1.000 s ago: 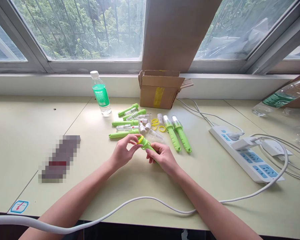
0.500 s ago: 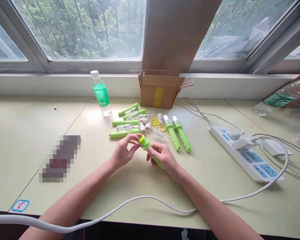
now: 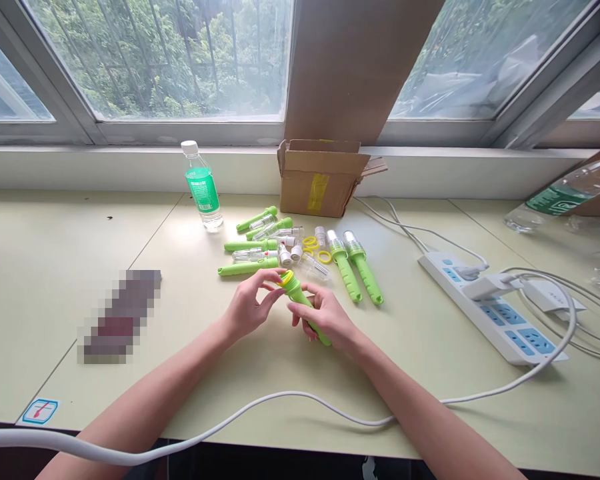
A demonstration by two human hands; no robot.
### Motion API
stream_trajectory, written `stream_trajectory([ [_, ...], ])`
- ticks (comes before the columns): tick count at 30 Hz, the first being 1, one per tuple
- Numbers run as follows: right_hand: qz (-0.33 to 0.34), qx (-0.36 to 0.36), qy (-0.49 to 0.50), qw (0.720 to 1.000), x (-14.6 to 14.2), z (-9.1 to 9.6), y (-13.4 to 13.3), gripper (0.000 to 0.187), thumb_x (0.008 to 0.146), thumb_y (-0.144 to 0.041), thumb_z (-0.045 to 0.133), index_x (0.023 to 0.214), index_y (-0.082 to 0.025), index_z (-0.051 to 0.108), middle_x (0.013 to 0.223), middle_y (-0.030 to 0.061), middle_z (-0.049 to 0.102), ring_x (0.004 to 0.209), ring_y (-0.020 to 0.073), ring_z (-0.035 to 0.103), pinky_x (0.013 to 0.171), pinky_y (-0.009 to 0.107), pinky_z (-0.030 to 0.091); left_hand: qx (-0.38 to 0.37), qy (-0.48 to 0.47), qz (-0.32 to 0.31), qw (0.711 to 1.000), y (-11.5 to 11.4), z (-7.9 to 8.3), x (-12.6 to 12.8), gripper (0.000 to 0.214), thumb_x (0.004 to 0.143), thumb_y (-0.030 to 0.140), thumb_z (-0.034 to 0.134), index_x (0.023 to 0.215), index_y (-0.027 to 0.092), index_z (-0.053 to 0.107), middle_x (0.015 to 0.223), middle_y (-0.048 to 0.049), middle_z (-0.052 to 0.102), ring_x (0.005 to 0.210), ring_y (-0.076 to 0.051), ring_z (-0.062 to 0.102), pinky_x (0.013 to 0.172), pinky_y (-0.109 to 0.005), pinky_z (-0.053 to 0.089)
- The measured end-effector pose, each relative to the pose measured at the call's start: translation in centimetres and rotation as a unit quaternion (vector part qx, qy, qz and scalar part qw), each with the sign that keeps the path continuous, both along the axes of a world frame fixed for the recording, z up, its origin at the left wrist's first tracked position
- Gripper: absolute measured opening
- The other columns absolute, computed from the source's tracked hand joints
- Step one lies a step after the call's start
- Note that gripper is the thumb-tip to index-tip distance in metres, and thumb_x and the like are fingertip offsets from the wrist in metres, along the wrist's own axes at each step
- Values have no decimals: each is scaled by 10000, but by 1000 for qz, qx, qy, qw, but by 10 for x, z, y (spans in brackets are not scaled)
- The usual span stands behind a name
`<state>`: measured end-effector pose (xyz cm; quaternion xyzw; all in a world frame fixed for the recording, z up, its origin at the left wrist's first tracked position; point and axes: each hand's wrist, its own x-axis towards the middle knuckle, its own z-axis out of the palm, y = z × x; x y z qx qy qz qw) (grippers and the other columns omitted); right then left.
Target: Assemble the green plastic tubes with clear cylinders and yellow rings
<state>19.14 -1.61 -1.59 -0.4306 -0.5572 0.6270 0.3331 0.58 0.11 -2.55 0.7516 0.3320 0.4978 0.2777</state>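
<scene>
My right hand [image 3: 330, 318] is wrapped round a green plastic handle [image 3: 296, 292], which slants with its wide threaded end up and to the left. At that end sits a yellow ring [image 3: 286, 277], pinched by the fingertips of my left hand [image 3: 253, 301]. Just beyond lie several loose green handles [image 3: 247, 267], clear plastic tubes [image 3: 314, 266], small white-capped parts [image 3: 296, 252] and more yellow rings [image 3: 325, 257]. To the right of these, two green sticks with clear tops [image 3: 363, 270] lie side by side.
Behind the parts stand an open cardboard box [image 3: 325, 180] and a water bottle [image 3: 203, 190]. A power strip [image 3: 495, 310] with plugs lies at the right. One white cable [image 3: 290, 393] crosses in front of my forearms. A blurred dark object [image 3: 123, 317] lies at left.
The green handle has shifted slightly right and down at its lower end, and my right thumb has moved along it. My left fingers stay at the yellow ring.
</scene>
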Motion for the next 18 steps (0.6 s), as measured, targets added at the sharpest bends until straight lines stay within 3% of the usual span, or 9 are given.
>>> stream_trajectory([
  [6,-39,0,16,999,-5,-3,-2,350,694,-408,729,812,-211,466,703,-35,631,320,85,506,283,195,335,3,6,6,1000,-1,1,0,271,789,219,670,1008,189,514,1123,-105,640,919,-181,659,758,-356,592],
  [12,-42,4,19,999,-4,1,0,355,668,-452,739,795,-160,581,742,25,652,451,126,598,349,226,450,13,3,17,1000,0,0,-1,315,754,271,708,990,187,518,1125,-116,633,958,-201,648,745,-365,594],
  [18,16,27,-16,999,-3,6,-1,388,810,-528,571,736,-152,633,582,11,595,478,119,567,451,229,460,12,1,14,1000,1,1,-1,238,809,239,650,1001,192,518,1129,-107,635,998,-200,635,756,-356,590],
])
